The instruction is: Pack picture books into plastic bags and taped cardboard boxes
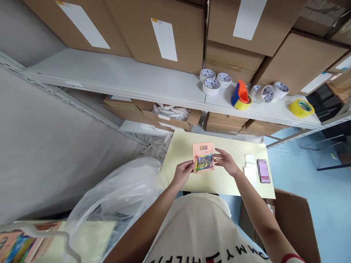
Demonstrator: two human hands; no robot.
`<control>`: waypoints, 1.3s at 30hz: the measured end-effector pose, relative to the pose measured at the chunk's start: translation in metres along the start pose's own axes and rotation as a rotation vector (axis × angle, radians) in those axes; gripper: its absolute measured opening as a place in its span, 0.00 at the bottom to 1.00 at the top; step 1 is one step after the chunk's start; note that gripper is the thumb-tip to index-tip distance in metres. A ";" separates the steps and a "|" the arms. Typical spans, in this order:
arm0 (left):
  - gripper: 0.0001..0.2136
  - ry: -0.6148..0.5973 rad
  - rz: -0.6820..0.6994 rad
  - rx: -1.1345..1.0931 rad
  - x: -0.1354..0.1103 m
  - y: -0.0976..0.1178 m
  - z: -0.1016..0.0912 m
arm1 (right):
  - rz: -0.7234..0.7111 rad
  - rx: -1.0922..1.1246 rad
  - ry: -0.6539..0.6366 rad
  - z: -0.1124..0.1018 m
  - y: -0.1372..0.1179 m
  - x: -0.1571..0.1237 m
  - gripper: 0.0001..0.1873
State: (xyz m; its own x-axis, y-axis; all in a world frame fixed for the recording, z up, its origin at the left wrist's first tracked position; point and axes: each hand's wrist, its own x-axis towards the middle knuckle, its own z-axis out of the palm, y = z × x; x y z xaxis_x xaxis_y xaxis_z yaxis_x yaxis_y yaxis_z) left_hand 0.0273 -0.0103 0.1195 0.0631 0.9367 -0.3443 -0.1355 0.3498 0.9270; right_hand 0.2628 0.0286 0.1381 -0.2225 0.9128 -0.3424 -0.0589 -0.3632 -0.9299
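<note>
A pink printed card or flat packet (199,155) with a bright rainbow-framed picture is held up over the pale yellow table (178,146). My left hand (183,172) pinches its lower left edge between thumb and fingers. At the right edge of the card is my right hand (227,163), fingers apart and fingertips close to or touching the edge. Whether the card is a single sheet or a thin packet I cannot tell. Small white papers (250,171) lie on the table to the right, beside a blurred purple item (264,171).
Above the table, a shelf (164,82) bears tape rolls (211,87), an orange-and-blue tape dispenser (241,94) and large cartons (170,36). An open box of white pieces (172,111) sits below. Plastic sheeting (123,190) bulges at left; an open carton (294,219) stands at lower right.
</note>
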 end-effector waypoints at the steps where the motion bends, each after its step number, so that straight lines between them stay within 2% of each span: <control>1: 0.27 -0.010 -0.011 -0.020 0.000 0.000 0.000 | -0.005 0.009 0.025 0.003 0.007 -0.006 0.31; 3: 0.27 -0.019 -0.007 -0.018 0.001 -0.002 0.000 | -0.046 0.038 0.092 0.012 0.018 -0.014 0.29; 8: 0.30 0.090 0.108 0.081 0.007 -0.019 -0.001 | -0.128 0.130 0.241 0.028 0.035 -0.018 0.27; 10: 0.29 0.094 0.155 0.118 0.009 -0.024 -0.002 | -0.146 0.124 0.272 0.031 0.038 -0.019 0.27; 18: 0.21 0.089 0.309 0.289 0.012 -0.027 -0.002 | -0.155 0.057 0.281 0.033 0.044 -0.018 0.28; 23: 0.19 0.158 0.311 0.360 0.014 -0.030 0.001 | -0.108 -0.035 0.266 0.032 0.050 -0.010 0.28; 28: 0.21 0.238 0.276 0.447 0.015 -0.037 0.000 | -0.171 -0.212 0.266 0.035 0.060 0.004 0.24; 33: 0.22 0.315 0.264 0.605 0.021 -0.043 -0.019 | -0.172 -0.315 0.219 0.055 0.063 0.022 0.22; 39: 0.23 0.314 0.205 0.683 0.045 -0.055 -0.063 | -0.092 -0.345 0.195 0.098 0.077 0.060 0.20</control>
State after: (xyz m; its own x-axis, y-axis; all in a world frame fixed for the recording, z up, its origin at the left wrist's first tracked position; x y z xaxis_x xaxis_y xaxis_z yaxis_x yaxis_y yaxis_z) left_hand -0.0243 0.0137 0.0432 -0.1945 0.9769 -0.0880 0.5316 0.1804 0.8276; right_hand 0.1496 0.0371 0.0591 -0.0411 0.9690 -0.2437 0.2673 -0.2244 -0.9371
